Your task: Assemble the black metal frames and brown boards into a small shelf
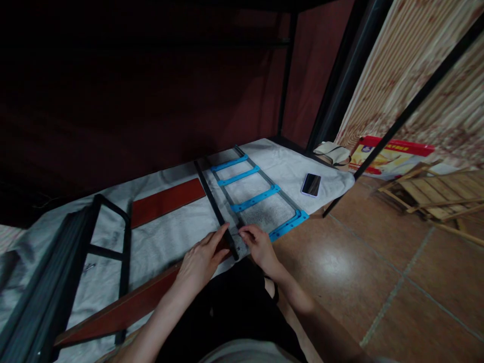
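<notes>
My left hand (202, 257) lies flat, fingers together, on the black bar's (215, 207) near end; my right hand (259, 243) pinches the grey frame (260, 189) beside it.

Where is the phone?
The phone lies flat on the white cloth, toward the right of the head view. It sits just right of the frame with blue bars, near the cloth's edge by the tiled floor.
</notes>
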